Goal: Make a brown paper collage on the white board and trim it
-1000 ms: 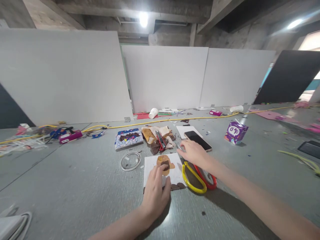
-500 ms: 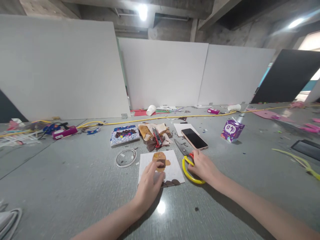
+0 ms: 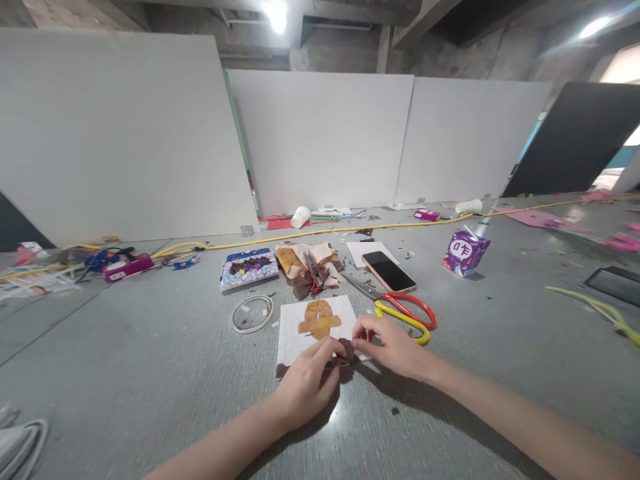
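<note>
A small white board [image 3: 289,333] lies in front of me, bearing a tan cut-out figure [image 3: 320,320] and dark brown shapes along its near edge. Over the near right part of the board, my left hand [image 3: 311,381] is closed on a dark brown piece [image 3: 346,351], which looks like cloth or thin leather. My right hand [image 3: 389,345] pinches at the right side of the same piece, thumb and fingertips together. Scissors [image 3: 374,293] with one red and one yellow handle lie beyond my right hand, out of its grasp.
A phone [image 3: 389,271] rests partly over a white sheet behind the scissors. Beyond the board are a box cutter [image 3: 313,270] on crumpled scraps, a decorated panel [image 3: 249,270] and a clear ring [image 3: 253,314]. A purple drink carton [image 3: 465,253] stands right; a yellow cable [image 3: 320,235] crosses behind.
My right hand has let go of the scissors and moved left to the brown piece. My left hand has shifted from the tan figure to the board's near edge.
</note>
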`<state>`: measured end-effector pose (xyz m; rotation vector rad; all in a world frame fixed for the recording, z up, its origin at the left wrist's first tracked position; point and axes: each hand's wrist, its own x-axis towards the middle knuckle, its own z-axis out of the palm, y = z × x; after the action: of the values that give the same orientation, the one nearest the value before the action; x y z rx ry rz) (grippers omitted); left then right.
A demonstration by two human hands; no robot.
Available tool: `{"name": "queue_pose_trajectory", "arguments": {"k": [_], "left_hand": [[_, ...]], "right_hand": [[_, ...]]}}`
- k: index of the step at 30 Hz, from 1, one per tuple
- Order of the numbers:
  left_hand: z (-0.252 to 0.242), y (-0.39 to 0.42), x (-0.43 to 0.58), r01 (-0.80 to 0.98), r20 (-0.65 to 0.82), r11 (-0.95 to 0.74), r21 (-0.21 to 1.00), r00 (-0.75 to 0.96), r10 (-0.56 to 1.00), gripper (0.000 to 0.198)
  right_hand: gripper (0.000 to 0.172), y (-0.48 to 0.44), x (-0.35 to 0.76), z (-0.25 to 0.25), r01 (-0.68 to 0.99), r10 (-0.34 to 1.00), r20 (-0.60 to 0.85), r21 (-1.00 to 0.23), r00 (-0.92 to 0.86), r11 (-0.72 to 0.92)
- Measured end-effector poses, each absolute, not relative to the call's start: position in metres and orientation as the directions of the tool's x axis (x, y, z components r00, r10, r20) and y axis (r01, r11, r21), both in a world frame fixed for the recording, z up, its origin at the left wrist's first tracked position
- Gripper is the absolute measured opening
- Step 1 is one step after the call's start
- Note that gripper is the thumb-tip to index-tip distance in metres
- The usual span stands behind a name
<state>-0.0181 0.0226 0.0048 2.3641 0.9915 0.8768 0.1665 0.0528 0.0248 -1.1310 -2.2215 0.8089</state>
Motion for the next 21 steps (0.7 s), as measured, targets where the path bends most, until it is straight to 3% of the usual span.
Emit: {"name": "queue_pose_trajectory", "arguments": {"k": [3,6,10,13,17,21], "left_hand": [[0.003,0.021,-0.018,0.532,0.361,-0.637,0.559,0.535,0.764,0.012],[0.001,0.021,-0.016,0.63,0.392,-0.639,0.442,0.505,0.769,0.016],[0.0,0.023,-0.015,0.676,0.377,-0.682,0.278,0.576,0.725,0.037],[0.003,0.026,-0.018,0.655,0.303,-0.715,0.244,0.649,0.698,0.032],[0.012,0.034,-0.026,0.55,0.265,-0.803,0.232,0.758,0.596,0.029],[0.019,0.043,-0.036,0.445,0.245,-0.865,0.234,0.834,0.495,0.029]], "right_hand": [[0.013,0.058,0.169,0.015,0.49,0.889,0.115,-0.8,-0.443,0.347],[0.014,0.068,0.177,0.01,0.453,0.924,0.058,-0.859,-0.378,0.239],[0.016,0.074,0.183,0.01,0.358,0.926,-0.033,-0.927,-0.375,0.113],[0.017,0.074,0.184,0.012,0.335,0.937,-0.086,-0.942,-0.339,0.035],[0.011,0.075,0.186,0.013,0.269,0.932,-0.089,-0.963,-0.351,0.009],[0.008,0.074,0.187,0.013,0.313,0.877,-0.053,-0.943,-0.478,0.114]]}}
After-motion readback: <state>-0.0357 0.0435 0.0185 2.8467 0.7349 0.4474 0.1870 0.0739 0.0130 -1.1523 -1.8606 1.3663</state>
